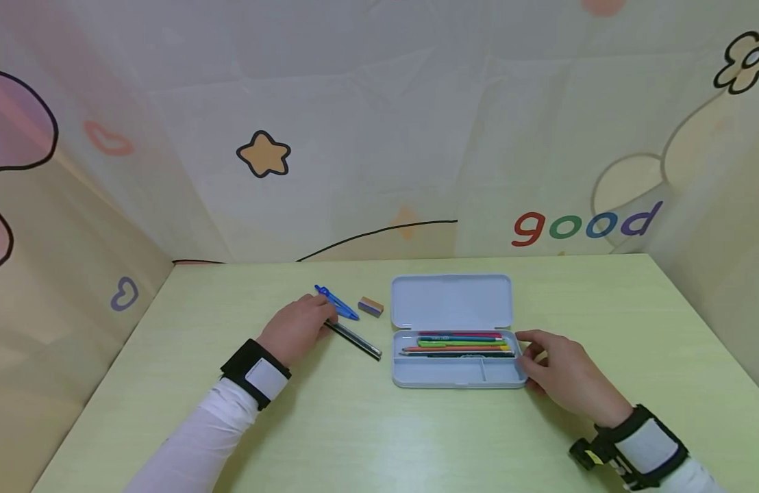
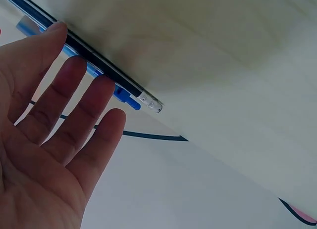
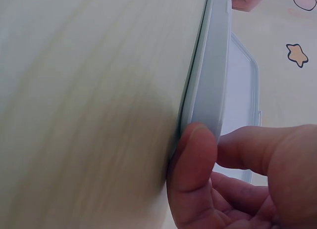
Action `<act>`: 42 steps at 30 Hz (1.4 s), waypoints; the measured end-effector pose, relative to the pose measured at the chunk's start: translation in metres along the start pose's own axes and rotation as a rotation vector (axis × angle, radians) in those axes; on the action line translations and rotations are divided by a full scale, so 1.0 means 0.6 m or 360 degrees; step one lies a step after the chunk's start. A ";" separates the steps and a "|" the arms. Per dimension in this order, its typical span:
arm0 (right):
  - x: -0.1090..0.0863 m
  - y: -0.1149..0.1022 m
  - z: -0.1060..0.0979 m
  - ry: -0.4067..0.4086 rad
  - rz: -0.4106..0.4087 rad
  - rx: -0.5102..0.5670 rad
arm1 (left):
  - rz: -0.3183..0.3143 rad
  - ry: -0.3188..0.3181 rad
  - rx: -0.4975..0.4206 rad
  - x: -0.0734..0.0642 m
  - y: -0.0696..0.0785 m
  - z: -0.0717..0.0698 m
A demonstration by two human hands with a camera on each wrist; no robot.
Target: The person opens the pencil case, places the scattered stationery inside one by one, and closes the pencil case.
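Observation:
On the table my left hand (image 1: 299,327) is at the far end of dark pencils (image 1: 355,340). In the left wrist view, a digit tip touches a dark pencil (image 2: 111,70) with a pale end, while the other fingers are spread loosely. Just beyond lies a blue tool with two legs, like a drawing compass (image 1: 338,302). An open pale-blue pencil case (image 1: 438,374) lies flat to the right, with several coloured pencils (image 1: 459,346) in its long compartment. My right hand (image 1: 558,370) grips the case's right end between thumb and fingers.
A small eraser (image 1: 370,307), tan and purple, lies between the blue tool and the case. The case's raised lid (image 1: 451,301) lies back toward the printed cloth wall (image 1: 367,137). Cloth also borders the table (image 1: 330,431) on both sides.

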State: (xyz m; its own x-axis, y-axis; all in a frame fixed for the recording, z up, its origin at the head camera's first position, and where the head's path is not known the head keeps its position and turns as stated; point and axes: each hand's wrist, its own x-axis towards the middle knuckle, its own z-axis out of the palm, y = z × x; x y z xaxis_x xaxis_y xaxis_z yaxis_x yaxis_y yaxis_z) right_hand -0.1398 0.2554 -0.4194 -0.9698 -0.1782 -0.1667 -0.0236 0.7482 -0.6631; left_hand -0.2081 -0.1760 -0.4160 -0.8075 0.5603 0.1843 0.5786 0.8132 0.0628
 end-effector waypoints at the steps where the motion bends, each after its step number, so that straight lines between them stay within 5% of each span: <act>1: 0.000 0.000 0.000 -0.0001 0.0000 0.0002 | -0.0001 -0.0003 0.0009 0.000 0.000 0.001; 26: -0.001 0.000 0.001 0.0000 -0.0011 0.0014 | 0.0045 -0.0026 0.0033 -0.012 -0.016 0.006; 42: 0.000 -0.001 0.000 -0.0012 0.0025 0.0007 | -0.0030 -0.0027 0.0037 -0.026 -0.006 -0.006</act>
State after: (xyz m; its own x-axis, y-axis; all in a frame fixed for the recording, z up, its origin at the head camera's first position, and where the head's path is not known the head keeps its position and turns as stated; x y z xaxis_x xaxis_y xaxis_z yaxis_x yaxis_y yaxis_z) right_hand -0.1399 0.2552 -0.4191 -0.9681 -0.1712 -0.1828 -0.0070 0.7481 -0.6635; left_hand -0.1972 -0.1883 -0.4155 -0.8202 0.5472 0.1668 0.5606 0.8270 0.0433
